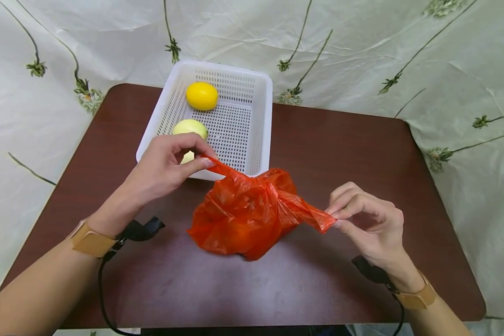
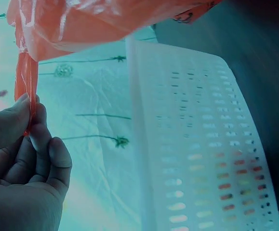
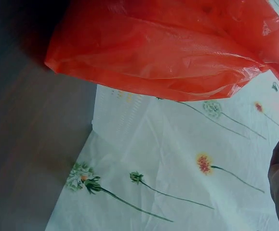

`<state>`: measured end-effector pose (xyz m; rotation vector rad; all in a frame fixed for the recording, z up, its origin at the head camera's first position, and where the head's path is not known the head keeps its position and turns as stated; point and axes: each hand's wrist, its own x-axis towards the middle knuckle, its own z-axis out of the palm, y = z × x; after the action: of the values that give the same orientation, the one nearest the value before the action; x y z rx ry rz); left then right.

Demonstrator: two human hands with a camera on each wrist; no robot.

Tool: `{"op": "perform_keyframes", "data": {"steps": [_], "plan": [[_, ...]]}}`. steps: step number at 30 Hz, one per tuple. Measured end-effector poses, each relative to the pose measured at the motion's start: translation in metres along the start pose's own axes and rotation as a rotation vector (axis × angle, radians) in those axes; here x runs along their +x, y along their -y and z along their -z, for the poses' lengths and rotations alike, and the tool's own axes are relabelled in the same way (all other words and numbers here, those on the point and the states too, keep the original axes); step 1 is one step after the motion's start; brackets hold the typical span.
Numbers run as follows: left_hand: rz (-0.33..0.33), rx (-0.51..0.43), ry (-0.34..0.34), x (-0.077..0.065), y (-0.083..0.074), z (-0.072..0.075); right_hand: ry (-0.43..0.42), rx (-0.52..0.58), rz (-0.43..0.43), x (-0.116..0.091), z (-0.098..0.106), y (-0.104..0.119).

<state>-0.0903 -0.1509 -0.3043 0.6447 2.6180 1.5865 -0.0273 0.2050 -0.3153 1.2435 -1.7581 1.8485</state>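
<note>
A red plastic bag [image 1: 239, 214] is between my two hands, over the front middle of the table, its top gathered and crossed. My left hand [image 1: 168, 163] pinches one handle between thumb and fingers, above the basket's near edge. In the left wrist view, the same hand [image 2: 28, 149] grips the narrow strip of the bag [image 2: 96, 29]. My right hand [image 1: 369, 221] pinches the other handle, stretched out to the right. The right wrist view shows the bag's side [image 3: 168, 53], but only the edge of the hand. What the bag holds is hidden.
Behind the bag stands a white perforated basket [image 1: 263, 126] on a brown table [image 1: 340, 144]. Inside lie a yellow lemon-like fruit [image 1: 202, 96] and a pale green-yellow round fruit [image 1: 190, 127], partly covered by my left hand. Flower-printed white cloth [image 1: 353, 51] surrounds the table.
</note>
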Motion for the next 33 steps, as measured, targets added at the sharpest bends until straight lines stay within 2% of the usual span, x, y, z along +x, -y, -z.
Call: {"op": "perform_keyframes", "data": {"steps": [3, 7, 13, 22, 27, 30, 33], "plan": [[0.019, -0.007, -0.009, 0.000, 0.014, 0.002, -0.020, 0.014, -0.036, -0.005, 0.002, -0.002], [0.033, -0.017, -0.017, -0.001, 0.024, 0.004, -0.030, 0.014, -0.078, -0.011, 0.005, -0.003], [0.046, -0.028, -0.012, 0.002, 0.031, 0.003, -0.024, 0.008, -0.100, -0.012, 0.006, -0.004], [0.112, -0.050, -0.014, 0.000, 0.036, 0.004, -0.020, -0.063, -0.128, -0.005, -0.003, 0.001], [0.127, -0.048, -0.019, -0.002, 0.036, 0.006, -0.005, -0.175, -0.119, 0.001, -0.003, 0.002], [0.118, -0.039, -0.010, -0.004, 0.035, 0.007, 0.013, -0.320, -0.137, 0.007, 0.000, 0.004], [0.084, -0.037, 0.011, -0.005, 0.032, 0.009, 0.009, -0.496, -0.193, 0.013, 0.003, 0.007]]}}
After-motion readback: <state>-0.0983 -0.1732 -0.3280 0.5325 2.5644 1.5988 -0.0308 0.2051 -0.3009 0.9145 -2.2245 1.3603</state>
